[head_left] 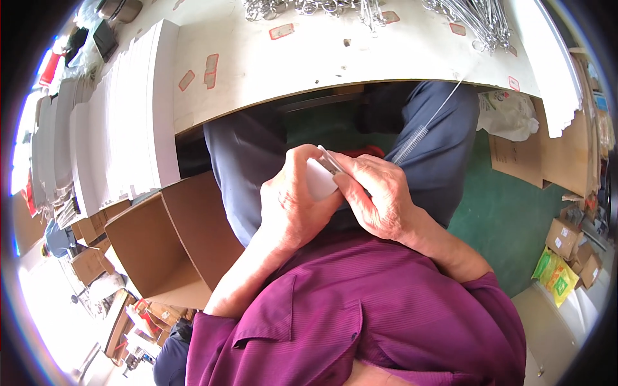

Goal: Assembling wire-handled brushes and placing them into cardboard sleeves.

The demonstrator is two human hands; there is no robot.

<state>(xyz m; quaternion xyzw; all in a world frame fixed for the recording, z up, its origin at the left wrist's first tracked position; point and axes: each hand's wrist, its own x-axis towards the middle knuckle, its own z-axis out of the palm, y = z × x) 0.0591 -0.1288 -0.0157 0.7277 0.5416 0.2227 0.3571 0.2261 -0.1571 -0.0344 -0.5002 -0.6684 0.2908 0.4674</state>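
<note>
Both hands meet over my lap. My left hand (293,199) is wrapped round a small white carton (320,180), its thumb and fingers along the sides. At the carton's upper end my right hand (380,196) is closed, thumb and fingertips pinched by the edge. A narrow greyish strip (331,163) shows between the fingertips; what it is I cannot make out. Beside the right hand a thin wire brush (412,143) with pale bristles slants across my right thigh, its wire end reaching up to the table edge. Whether the right hand touches the brush is hidden.
A white worktable (270,71) spans the top, with looped metal wire pieces (479,22) along its far side. Stacked flat white cartons (132,109) stand at the left. An open cardboard box (158,244) sits beside my left leg; a white bag (505,116) hangs at the right.
</note>
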